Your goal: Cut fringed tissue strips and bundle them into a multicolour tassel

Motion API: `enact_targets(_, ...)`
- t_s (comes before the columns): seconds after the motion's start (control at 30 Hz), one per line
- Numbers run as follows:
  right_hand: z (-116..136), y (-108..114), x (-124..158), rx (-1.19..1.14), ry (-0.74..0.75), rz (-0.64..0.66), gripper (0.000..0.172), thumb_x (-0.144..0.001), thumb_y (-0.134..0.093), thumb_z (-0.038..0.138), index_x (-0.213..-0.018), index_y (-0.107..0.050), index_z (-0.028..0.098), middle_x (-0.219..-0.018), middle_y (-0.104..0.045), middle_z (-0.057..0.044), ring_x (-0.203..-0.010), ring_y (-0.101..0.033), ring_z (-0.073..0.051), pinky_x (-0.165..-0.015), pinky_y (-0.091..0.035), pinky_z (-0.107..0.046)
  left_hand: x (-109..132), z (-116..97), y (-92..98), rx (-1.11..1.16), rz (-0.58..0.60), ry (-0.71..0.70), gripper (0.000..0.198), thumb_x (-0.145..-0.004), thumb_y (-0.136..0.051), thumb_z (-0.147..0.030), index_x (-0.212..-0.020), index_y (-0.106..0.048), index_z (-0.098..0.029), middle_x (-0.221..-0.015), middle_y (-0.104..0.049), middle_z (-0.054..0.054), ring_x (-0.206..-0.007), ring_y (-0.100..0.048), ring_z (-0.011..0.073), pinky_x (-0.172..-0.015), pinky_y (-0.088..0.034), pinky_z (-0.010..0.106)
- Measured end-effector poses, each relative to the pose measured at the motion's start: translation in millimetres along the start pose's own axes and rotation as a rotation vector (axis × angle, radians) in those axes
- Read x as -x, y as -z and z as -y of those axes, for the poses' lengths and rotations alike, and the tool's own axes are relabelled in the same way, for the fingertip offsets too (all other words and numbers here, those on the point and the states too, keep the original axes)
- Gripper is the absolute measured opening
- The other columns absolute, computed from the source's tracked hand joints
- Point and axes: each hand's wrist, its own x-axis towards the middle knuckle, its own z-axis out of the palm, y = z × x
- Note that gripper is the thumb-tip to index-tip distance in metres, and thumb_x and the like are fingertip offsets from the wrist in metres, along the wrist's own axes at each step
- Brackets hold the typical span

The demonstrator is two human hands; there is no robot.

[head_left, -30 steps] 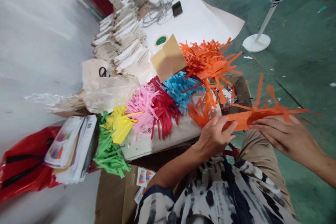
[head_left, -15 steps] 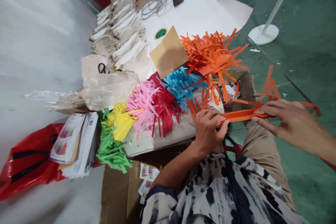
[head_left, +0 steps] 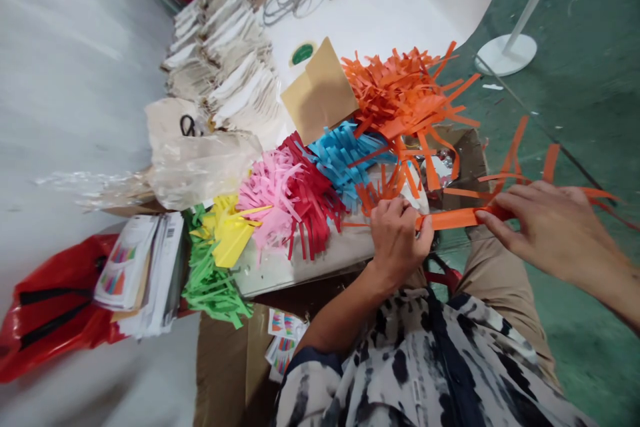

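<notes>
A green painted floor (head_left: 590, 320) spreads along the right, with a pale grey surface (head_left: 75, 113) along the left. Between them lies a large white paper sheet (head_left: 380, 7), and rows of cream cloth bags (head_left: 225, 60) are stacked beside it. A brown cardboard box (head_left: 225, 367) sits low in the view, near the person's tie-dye shirt (head_left: 415, 373) and khaki shorts (head_left: 505, 280). A red plastic bag (head_left: 50, 313) lies at the left, touching a stack of printed leaflets (head_left: 140, 273).

Heaped together are fringed paper piles: orange (head_left: 400, 87), blue (head_left: 345, 160), red (head_left: 313, 200), pink (head_left: 270, 200), yellow (head_left: 227, 233) and green (head_left: 213, 287). A kraft card (head_left: 320, 90) leans on the orange pile. A white fan stand (head_left: 505, 53) rests on the floor, and a clear plastic bag (head_left: 200, 170) lies by the cloth bags.

An orange paper strip (head_left: 450, 218), fringed at its far end, stretches between both hands, just past the heaped piles. The left hand (head_left: 397, 240) has a narrow grip, pinching the strip's near end. The right hand (head_left: 545, 230) holds it in a wider grip, fingers spread across the strip.
</notes>
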Motion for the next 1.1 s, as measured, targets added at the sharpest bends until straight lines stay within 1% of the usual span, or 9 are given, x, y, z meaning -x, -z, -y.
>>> enact_targets(0.13,15.2,4.5,-0.3,0.159,-0.004,-0.063,0.05,-0.103,-0.034,0.061,-0.084,-0.063,0.024,-0.083,-0.07,-0.007,-0.088,-0.062,-0.031,-0.074,-0.032,-0.044,2.6,0.5,-4.6,-0.067,-0.068,-0.058,0.019,-0.095,-0.069,-0.039,-0.098,-0.071,-0.02,-0.112,-0.071,0.009,-0.104,-0.061,0.0234,-0.088,-0.048,0.04)
enact_targets(0.3,23.4,-0.9,13.8,0.191,0.127,-0.329,0.034,-0.1,-0.06,0.038,-0.129,-0.066,0.021,-0.12,-0.078,-0.01,-0.112,-0.067,-0.031,-0.102,-0.04,-0.054,2.9,-2.3,-13.8,-0.101,-0.119,-0.493,0.025,-0.101,-0.063,-0.027,-0.124,-0.071,-0.033,-0.128,-0.073,0.0,-0.126,-0.06,0.0199,-0.122,-0.035,0.045)
enact_targets(0.4,5.4,-16.2,34.7,0.058,0.326,-0.291,0.064,-0.1,-0.058,0.014,-0.159,-0.043,0.033,-0.133,-0.076,0.002,-0.123,-0.067,-0.024,-0.112,-0.04,-0.051,0.4,0.5,-15.1,-0.121,-0.026,-0.617,0.024,-0.104,-0.058,-0.026,-0.122,-0.072,-0.03,-0.121,-0.077,-0.002,-0.118,-0.065,0.018,-0.123,-0.036,0.047)
enact_targets(0.5,-16.6,-27.1,53.6,0.0,0.319,-0.249,0.076,-0.102,-0.049,0.014,-0.169,-0.022,0.039,-0.141,-0.072,0.004,-0.128,-0.066,-0.024,-0.111,-0.043,-0.051,1.2,15.1,-3.7,-0.109,0.052,-0.695,0.031,-0.103,-0.057,-0.022,-0.132,-0.069,-0.028,-0.133,-0.075,-0.001,-0.121,-0.065,0.0176,-0.126,-0.036,0.048)
enact_targets(0.63,-20.6,-20.9,56.1,-0.04,0.243,-0.279,0.079,-0.098,-0.058,0.019,-0.166,-0.028,0.045,-0.141,-0.072,0.005,-0.131,-0.066,-0.026,-0.117,-0.04,-0.055,9.3,44.7,29.6,-0.01,0.072,-0.558,0.026,-0.094,-0.064,-0.018,-0.113,-0.076,-0.03,-0.131,-0.076,-0.004,-0.137,-0.058,0.0201,-0.133,-0.029,0.052)
enact_targets(0.8,-7.8,-9.4,37.2,-0.004,0.296,-0.379,0.048,-0.091,-0.069,0.03,-0.139,-0.065,0.035,-0.124,-0.08,0.001,-0.118,-0.07,-0.028,-0.119,-0.038,-0.059,18.9,41.1,48.7,0.03,-0.186,-0.19,0.009,-0.076,-0.07,-0.017,-0.08,-0.073,-0.025,-0.12,-0.076,0.002,-0.133,-0.057,0.0293,-0.129,-0.028,0.064)
enact_targets(0.87,-6.5,-8.9,34.0,0.029,0.337,-0.405,0.038,-0.089,-0.07,0.032,-0.127,-0.07,0.03,-0.118,-0.082,-0.001,-0.115,-0.071,-0.03,-0.118,-0.038,-0.061,19.1,23.0,37.1,0.04,-0.226,-0.287,0.017,-0.08,-0.069,-0.019,-0.094,-0.076,-0.026,-0.121,-0.075,0.005,-0.129,-0.059,0.0269,-0.123,-0.04,0.055)
enact_targets(0.97,-3.5,-8.1,37.7,0.061,0.321,-0.39,0.032,-0.088,-0.072,0.036,-0.119,-0.074,0.028,-0.115,-0.081,-0.006,-0.118,-0.07,-0.032,-0.12,-0.035,-0.064,16.1,-5.2,11.0,0.055,-0.057,-0.523,0.03,-0.096,-0.061,-0.028,-0.123,-0.074,-0.023,-0.125,-0.073,0.007,-0.121,-0.063,0.023,-0.107,-0.054,0.039)
enact_targets(1.1,5.2,-7.9,47.8,-0.022,0.182,-0.333,0.028,-0.088,-0.075,0.039,-0.115,-0.074,0.032,-0.13,-0.077,-0.006,-0.132,-0.065,-0.031,-0.125,-0.029,-0.064,17.6,-19.1,-11.0,0.042,0.085,-0.565,0.037,-0.103,-0.055,-0.036,-0.127,-0.072,-0.013,-0.127,-0.071,0.013,-0.111,-0.066,0.025,-0.098,-0.058,0.039)
